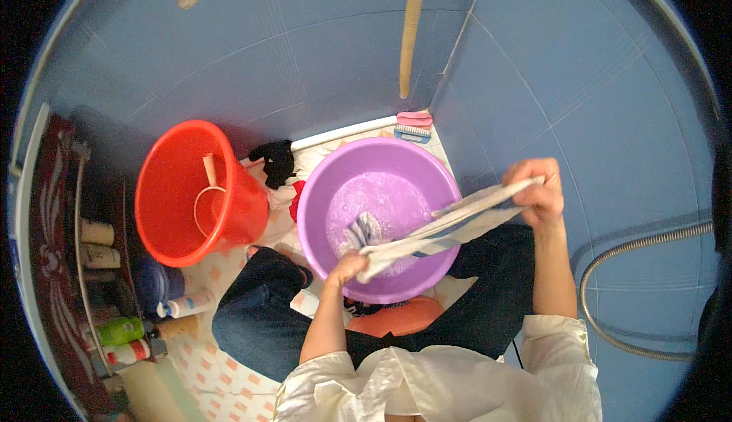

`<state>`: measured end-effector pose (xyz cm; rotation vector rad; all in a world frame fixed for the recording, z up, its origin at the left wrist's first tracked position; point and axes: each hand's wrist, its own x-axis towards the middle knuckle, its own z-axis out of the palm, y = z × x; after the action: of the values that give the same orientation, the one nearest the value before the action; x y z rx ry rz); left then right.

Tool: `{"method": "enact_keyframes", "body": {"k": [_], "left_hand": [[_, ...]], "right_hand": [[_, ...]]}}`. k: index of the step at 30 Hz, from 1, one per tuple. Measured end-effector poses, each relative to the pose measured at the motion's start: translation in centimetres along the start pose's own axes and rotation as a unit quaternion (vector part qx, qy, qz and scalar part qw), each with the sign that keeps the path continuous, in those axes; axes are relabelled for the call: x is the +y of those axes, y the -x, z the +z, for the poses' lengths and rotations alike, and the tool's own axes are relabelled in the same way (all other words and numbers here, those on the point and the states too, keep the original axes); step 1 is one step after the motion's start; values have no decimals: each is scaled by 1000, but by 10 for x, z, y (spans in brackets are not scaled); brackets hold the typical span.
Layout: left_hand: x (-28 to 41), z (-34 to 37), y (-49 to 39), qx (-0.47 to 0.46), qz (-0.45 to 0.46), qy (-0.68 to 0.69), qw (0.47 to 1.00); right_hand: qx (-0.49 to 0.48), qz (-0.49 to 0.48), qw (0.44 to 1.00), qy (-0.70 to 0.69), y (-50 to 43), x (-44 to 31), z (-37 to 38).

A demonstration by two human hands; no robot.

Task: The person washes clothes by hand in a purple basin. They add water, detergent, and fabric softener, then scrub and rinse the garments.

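Observation:
A white cloth with blue-grey stripes (452,225) is stretched slantwise over the purple plastic basin (313,193). Its lower end is gripped by my left hand (347,267) above the basin's near side. My right hand (537,190) holds the other end, higher and beyond the right rim. Soapy water with bubbles (380,193) covers the basin's bottom. Below the cloth, a bunched striped part (363,230) hangs at or in the water; whether it belongs to the same cloth I cannot tell.
A red bucket (251,210) with a dipper (210,204) inside stands left. Black cloth (277,162) lies behind the basin, near a blue scrub brush (413,133) and pink brush (414,119). Left is a rack with bottles (121,330). A metal hose (595,273) hangs along the right wall.

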<state>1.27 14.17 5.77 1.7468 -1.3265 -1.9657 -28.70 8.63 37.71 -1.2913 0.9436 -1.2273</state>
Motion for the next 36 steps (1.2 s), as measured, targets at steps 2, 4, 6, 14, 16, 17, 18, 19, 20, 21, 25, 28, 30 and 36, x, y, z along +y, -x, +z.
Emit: {"method": "enact_keyframes", "body": {"k": [2,4,6,14,16,17,18,19,20,21,25,28,30,36], "left_hand": [[44,13,25,-74,-48,-107,990],[32,13,24,-96,-30,-65,993],[15,7,22,-80,-55,73,993],[-54,-25,-1,371,-87,-71,922],[-36,-14,0,355,-39,-45,933],[-43,-15,-4,381,-24,-124,916],[-50,-14,-9,362,-17,-110,925],[-55,-12,-16,342,-6,-98,934],[-58,-11,-24,320,5,-85,944],[-59,-5,-28,291,21,-14,956],[-40,21,-27,205,-29,172,963],[-63,23,-36,165,-60,182,967],[-75,26,-39,143,-88,201,965],[-23,30,-37,116,-133,404,898]], "right_hand": [[27,3,996,80,-19,5,-14],[10,16,990,140,-46,21,-16],[-48,31,974,218,-75,54,2],[-152,44,903,400,-101,231,5],[-199,126,887,397,-80,271,-10],[-239,162,866,408,-74,290,-12],[-255,199,850,416,-67,315,-19],[-268,233,833,423,-60,341,-31],[-279,269,815,431,-52,363,-39],[-242,272,817,448,-44,382,-41],[-115,326,771,535,15,430,12],[-189,176,739,622,55,454,40],[-386,307,653,575,22,437,23],[38,213,787,577,-36,433,4]]}}
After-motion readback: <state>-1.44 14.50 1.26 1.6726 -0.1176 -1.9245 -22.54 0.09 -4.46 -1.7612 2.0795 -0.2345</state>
